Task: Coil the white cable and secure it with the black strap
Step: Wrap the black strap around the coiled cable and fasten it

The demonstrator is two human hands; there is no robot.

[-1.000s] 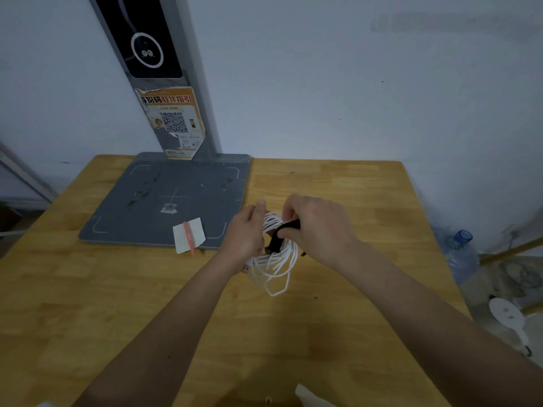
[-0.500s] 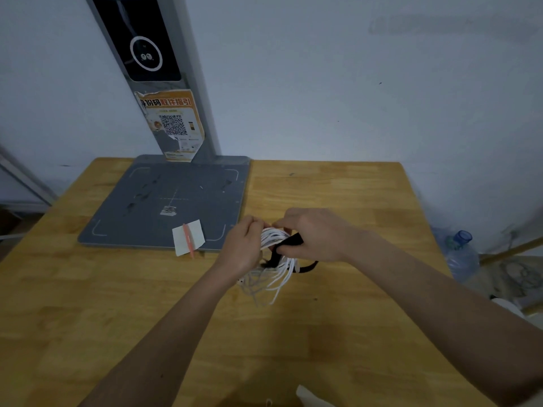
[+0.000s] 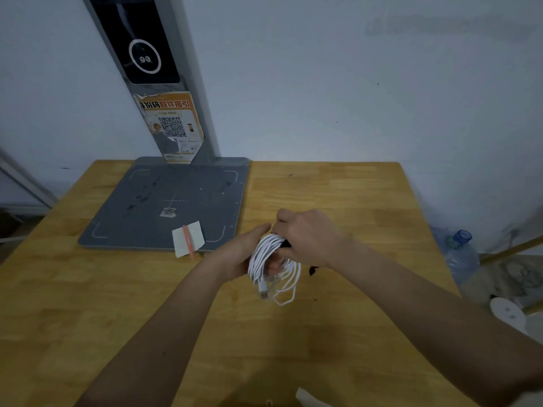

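Change since earlier: right hand [image 3: 308, 239] shifted over coil top. Table [image 3: 338, 195]: beneath. Left hand [image 3: 244, 254]: grips cable [image 3: 273, 265] coil, held above table. Right hand: pinches strap [image 3: 285, 244]. Risk: loose lower loops spill if strap slips.

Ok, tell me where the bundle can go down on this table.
Bare wood lies right of the grey base plate, toward the table far edge, and along the near left. Crowded: the plate's front edge, with its white card.
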